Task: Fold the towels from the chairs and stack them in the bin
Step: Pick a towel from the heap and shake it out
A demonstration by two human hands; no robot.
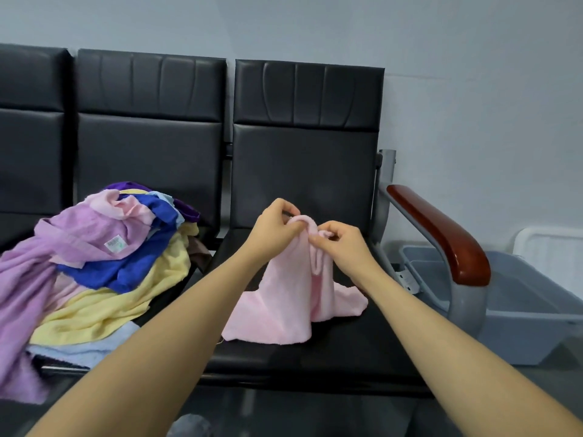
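So I've got the pink towel (284,298) pulled up off the right-hand black chair seat (315,351), its bottom edges draped on the seat. My left hand (275,228) and right hand (342,244) both pinch its top edge, fingers curled tight on the cloth. The heap of unfolded towels (94,263) sits on the next seat left, and the grey bin (520,310) is on the floor beyond the armrest (441,231).

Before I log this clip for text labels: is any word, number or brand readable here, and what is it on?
No text can be read.
White tag with greenish print on the lilac towel, at: too blurred to read.
White sticker on the grey bin, at: too small and blurred to read.
Pink towel held by both hands: no visible label.
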